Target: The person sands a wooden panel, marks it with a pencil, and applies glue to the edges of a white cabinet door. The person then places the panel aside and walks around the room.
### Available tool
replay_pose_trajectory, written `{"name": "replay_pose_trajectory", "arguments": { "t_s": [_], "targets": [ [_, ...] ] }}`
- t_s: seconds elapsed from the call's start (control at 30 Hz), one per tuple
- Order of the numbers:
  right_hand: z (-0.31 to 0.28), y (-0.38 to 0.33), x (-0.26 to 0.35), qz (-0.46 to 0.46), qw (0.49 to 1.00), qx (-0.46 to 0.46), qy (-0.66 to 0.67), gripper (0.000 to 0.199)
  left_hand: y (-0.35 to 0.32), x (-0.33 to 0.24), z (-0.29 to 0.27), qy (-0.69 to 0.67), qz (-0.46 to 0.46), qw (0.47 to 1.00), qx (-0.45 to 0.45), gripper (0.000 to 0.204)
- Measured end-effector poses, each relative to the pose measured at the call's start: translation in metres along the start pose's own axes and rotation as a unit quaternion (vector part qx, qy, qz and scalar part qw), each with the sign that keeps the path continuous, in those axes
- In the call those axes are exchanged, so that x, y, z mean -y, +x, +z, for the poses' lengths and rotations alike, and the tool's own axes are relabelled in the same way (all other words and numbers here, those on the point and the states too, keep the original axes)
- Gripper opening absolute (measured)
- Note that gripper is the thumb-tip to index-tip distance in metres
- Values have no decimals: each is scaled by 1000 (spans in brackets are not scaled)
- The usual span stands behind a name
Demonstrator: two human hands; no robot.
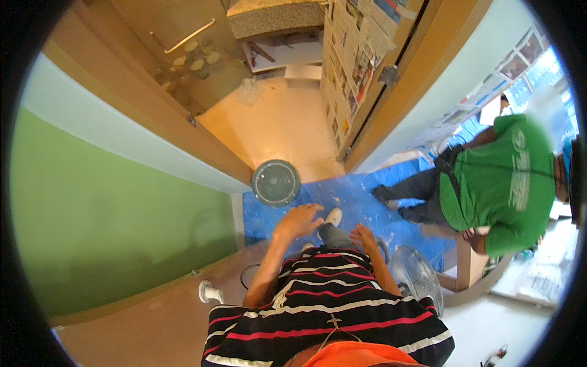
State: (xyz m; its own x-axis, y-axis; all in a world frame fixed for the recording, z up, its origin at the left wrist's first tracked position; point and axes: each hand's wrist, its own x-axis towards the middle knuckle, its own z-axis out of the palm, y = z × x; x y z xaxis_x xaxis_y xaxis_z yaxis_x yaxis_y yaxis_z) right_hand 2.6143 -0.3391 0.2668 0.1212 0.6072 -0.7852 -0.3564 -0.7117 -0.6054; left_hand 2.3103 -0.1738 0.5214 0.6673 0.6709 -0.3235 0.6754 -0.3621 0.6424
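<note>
My left hand (298,221) is held out in front of my body with its fingers loosely stretched and nothing in them. Just beyond it stands a round dark green bucket (276,183), apart from the hand, at the foot of the doorway; whether its top is a lid or its inside I cannot tell. My right hand (364,237) hangs open near my waist, its fingers apart, also holding nothing. Under both hands is a blue floor sheet (354,202) with pale specks, where my light shoe (333,217) shows.
Another person in a green shirt (501,183) stands at the right. A fan (416,275) is close by my right side. Ahead is a doorway with a newspaper-covered door (354,67) and a pale floor (269,122). A green wall (116,214) runs along the left.
</note>
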Motion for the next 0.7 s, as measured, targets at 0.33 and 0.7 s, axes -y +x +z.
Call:
{"name": "replay_pose_trajectory", "arguments": {
  "t_s": [0.33, 0.7],
  "targets": [
    [-81, 121, 84, -58, 994, -93, -3, 55, 147, -73, -23, 43, 51, 994, 81, 47],
    [-130, 90, 52, -19, 949, -255, 186, 44, 290, -104, -17, 91, 214, 942, 243, 44]
  ]
}}
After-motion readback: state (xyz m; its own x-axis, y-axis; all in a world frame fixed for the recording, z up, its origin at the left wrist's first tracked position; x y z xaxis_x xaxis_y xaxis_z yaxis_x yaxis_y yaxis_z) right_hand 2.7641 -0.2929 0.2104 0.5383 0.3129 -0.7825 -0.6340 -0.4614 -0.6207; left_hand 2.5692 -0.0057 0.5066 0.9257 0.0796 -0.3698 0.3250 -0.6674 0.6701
